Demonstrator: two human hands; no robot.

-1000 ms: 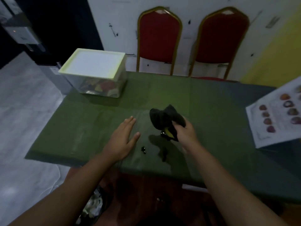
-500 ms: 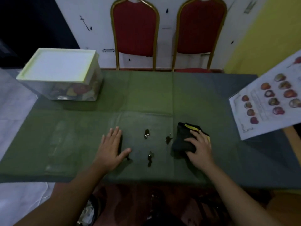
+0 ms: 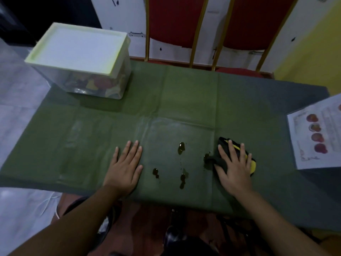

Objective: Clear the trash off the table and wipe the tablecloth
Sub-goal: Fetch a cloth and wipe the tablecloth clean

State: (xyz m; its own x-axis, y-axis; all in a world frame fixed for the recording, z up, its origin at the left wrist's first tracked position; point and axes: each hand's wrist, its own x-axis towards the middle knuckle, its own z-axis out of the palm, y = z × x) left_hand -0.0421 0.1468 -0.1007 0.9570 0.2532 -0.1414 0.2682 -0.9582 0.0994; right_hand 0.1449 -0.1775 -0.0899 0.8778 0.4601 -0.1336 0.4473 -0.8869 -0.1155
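Observation:
A green tablecloth (image 3: 184,100) covers the table. Several dark liquid spots (image 3: 181,147) lie on it near the front edge, between my hands. My left hand (image 3: 125,167) lies flat on the cloth, fingers straight, left of the spots. My right hand (image 3: 233,166) presses flat on a black cloth with a yellow edge (image 3: 224,145), which lies on the tablecloth right of the spots and touches the nearest one.
A clear plastic box with a pale lid (image 3: 81,58) stands at the back left. A printed sheet with round pictures (image 3: 317,133) lies at the right edge. Two red chairs (image 3: 175,21) stand behind the table. A bin (image 3: 105,224) sits below the front edge.
My right hand brought the black cloth down from the air onto the tablecloth and now lies flat on it. The left hand stayed flat.

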